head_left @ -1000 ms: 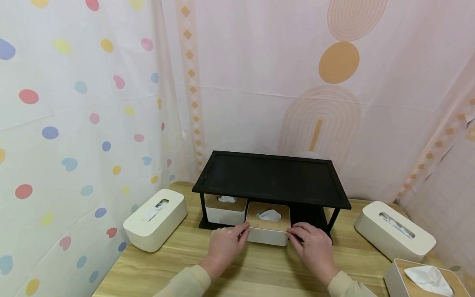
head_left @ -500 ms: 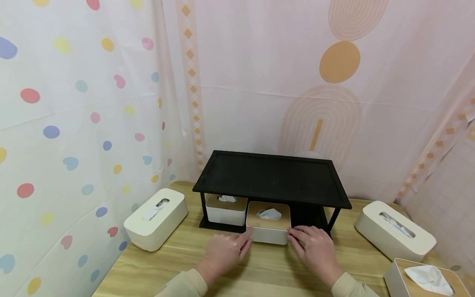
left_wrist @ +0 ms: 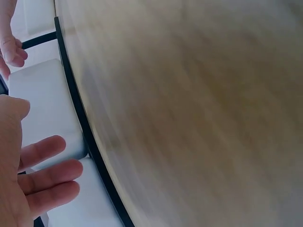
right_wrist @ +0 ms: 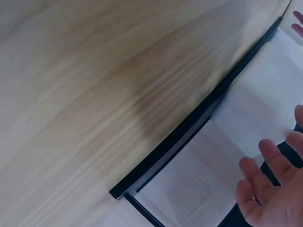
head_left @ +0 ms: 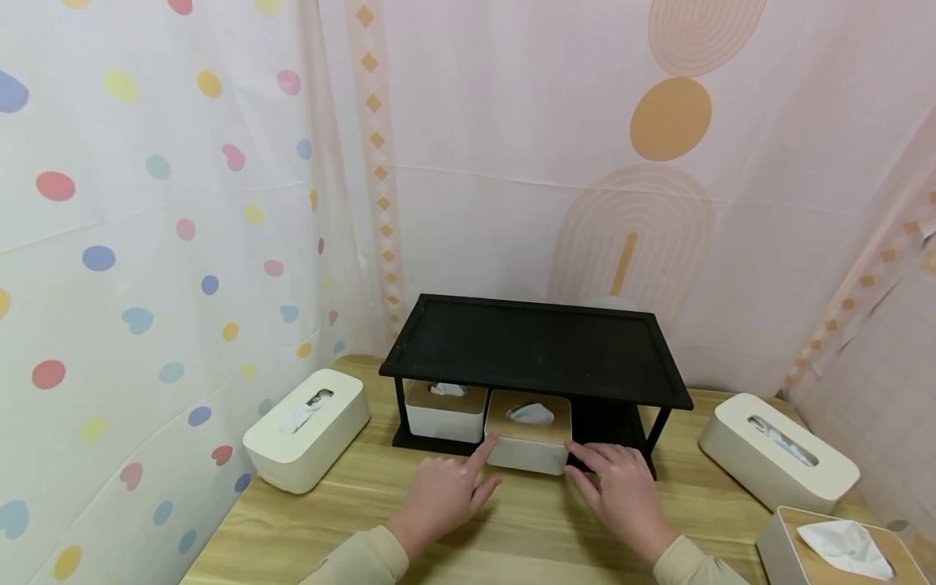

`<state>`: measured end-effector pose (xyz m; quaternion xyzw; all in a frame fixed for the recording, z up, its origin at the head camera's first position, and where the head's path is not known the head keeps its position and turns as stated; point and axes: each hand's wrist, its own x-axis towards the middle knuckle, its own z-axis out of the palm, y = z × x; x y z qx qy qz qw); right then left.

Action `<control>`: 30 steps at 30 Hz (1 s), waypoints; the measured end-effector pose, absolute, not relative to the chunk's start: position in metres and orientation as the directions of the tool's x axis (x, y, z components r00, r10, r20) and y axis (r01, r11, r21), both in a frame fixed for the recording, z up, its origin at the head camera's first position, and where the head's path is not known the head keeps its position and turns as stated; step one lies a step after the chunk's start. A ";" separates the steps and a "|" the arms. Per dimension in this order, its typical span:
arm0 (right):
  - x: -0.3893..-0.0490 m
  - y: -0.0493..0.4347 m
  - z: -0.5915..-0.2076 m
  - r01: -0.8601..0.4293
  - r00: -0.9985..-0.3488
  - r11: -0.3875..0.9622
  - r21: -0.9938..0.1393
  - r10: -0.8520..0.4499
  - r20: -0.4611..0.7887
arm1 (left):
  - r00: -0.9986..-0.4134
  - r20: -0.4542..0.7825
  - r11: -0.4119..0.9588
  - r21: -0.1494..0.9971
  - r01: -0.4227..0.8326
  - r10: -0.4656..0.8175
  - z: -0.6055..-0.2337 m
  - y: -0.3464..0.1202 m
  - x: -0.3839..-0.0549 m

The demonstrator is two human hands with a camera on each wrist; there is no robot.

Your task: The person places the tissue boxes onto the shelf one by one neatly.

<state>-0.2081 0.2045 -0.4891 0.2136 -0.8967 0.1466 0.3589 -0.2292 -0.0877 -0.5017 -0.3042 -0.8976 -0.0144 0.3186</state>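
A white tissue box (head_left: 525,456) with a wood-coloured lid and a tissue poking out stands partly under the black shelf (head_left: 541,345), in its middle. With its index finger outstretched, my left hand (head_left: 441,497) touches the box's front left corner; the thumb is apart from it. My right hand (head_left: 623,493) has its index fingertip at the front right corner, the thumb lower and away from the box. Relaxed, spread fingers (left_wrist: 49,172) show in the left wrist view. Left of this box, a similar tissue box (head_left: 444,424) sits under the shelf.
An all-white tissue box (head_left: 307,455) lies at the table's left, and another white tissue box (head_left: 768,479) at the right. A wood-lidded tissue box (head_left: 797,552) is near the right front. Curtains (head_left: 468,162) hang behind the wooden table (head_left: 526,536).
The middle tissue box has slid a little farther back under the shelf. My left hand has gone from pinching its corner to touching it with a straight index finger. The right hand has barely moved.
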 end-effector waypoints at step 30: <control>-0.211 0.201 -0.486 -0.376 -0.881 0.871 -0.315 -0.232 0.411 | -0.826 0.369 0.853 0.140 0.503 0.426 -0.492 -0.081 -0.238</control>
